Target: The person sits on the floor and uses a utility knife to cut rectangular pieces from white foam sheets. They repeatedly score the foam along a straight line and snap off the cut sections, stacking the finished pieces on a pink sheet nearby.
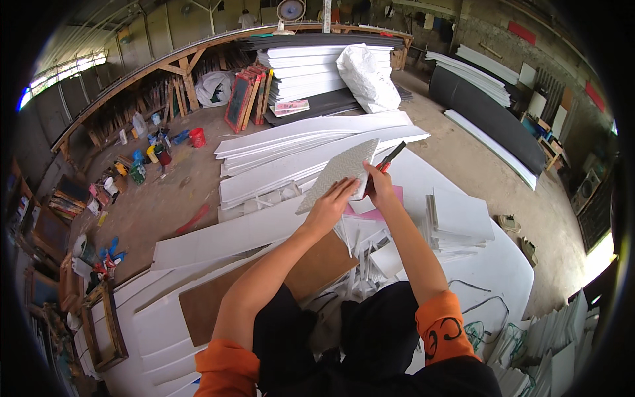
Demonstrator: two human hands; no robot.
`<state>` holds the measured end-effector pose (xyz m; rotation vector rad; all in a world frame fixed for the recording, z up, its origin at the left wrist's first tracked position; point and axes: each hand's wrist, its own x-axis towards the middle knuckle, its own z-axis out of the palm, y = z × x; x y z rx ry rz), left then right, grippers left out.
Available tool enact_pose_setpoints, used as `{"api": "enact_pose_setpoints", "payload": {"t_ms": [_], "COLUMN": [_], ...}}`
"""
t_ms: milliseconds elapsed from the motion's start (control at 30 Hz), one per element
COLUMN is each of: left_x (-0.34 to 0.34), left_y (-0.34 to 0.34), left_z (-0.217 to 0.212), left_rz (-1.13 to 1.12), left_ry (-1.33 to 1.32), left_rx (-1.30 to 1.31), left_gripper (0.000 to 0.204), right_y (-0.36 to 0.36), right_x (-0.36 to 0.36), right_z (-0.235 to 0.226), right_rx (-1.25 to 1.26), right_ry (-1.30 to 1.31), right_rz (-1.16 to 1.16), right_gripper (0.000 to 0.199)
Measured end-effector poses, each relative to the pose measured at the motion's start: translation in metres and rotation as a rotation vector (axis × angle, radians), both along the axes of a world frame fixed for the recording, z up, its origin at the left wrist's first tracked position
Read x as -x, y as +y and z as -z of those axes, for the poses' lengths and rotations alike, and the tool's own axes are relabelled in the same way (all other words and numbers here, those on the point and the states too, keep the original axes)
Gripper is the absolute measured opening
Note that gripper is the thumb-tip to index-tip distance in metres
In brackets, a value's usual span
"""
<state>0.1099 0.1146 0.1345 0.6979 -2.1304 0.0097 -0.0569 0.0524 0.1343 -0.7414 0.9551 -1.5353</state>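
A small grey-white foam sheet [342, 173] with a bumpy surface is held up, tilted, above the pile in front of me. My left hand [334, 204] grips its near edge, the fingers lying over its face and the thumb hidden. My right hand [380, 188] is closed at the sheet's right edge, around a red-and-black utility knife [391, 159] that points up and to the right. Whether the right fingers also pinch the sheet is hidden. Below the hands lie white offcuts [387, 257] and a pink sheet [376, 210].
A stack of cut white pieces [461, 215] stands right of my hands. Left lie a brown board [211, 306] and long white sheets [218, 231]. Beyond are large stacked sheets [301, 74] and a white sack [370, 78]. Pots and a red bucket [197, 137] stand on the floor.
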Motion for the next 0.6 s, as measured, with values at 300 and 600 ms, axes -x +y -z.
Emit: {"api": "enact_pose_setpoints", "payload": {"t_ms": [300, 600], "left_x": [-0.027, -0.066], "left_y": [-0.031, -0.053], "left_z": [0.013, 0.027], "left_rz": [-0.286, -0.535], "left_ry": [0.023, 0.100], "left_rx": [-0.141, -0.402], "left_gripper": [0.058, 0.052], "right_y": [0.030, 0.035], "right_x": [0.008, 0.011], "right_z": [0.027, 0.042], "right_rx": [0.019, 0.113], "right_ry": [0.624, 0.689], "right_rz": [-0.258, -0.511], "right_gripper": [0.020, 0.021]}}
